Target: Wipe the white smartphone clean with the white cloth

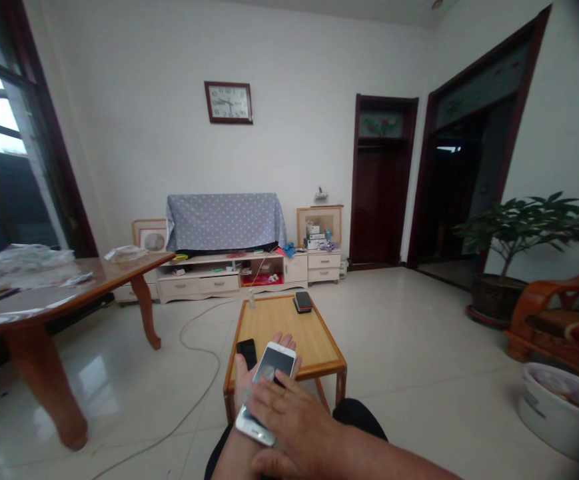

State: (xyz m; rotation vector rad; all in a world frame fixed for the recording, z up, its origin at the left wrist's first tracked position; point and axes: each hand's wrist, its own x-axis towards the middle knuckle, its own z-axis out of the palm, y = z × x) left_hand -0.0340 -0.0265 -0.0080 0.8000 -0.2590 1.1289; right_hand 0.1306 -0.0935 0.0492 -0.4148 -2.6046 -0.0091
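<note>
A white phone [275, 363] with a dark screen lies along my left hand [243, 381], which cups it from below; the fingertips show past its top end. My right hand [294, 420] rests across the phone's lower half, fingers flat and together on the screen. Both hands hover above my lap, at the near edge of a small low wooden table [314, 340]. On that table a black device [246, 350] sits near my left hand. A dark phone stack [302, 301] and a small bottle [252, 299] are at its far end.
A larger wooden table [44, 300] with papers stands at the left. A white cable [204, 347] trails over the tiled floor to a cabinet [229, 277]. At the right are a potted plant [514, 233], a wooden chair [559, 313] and a white basin [559, 407].
</note>
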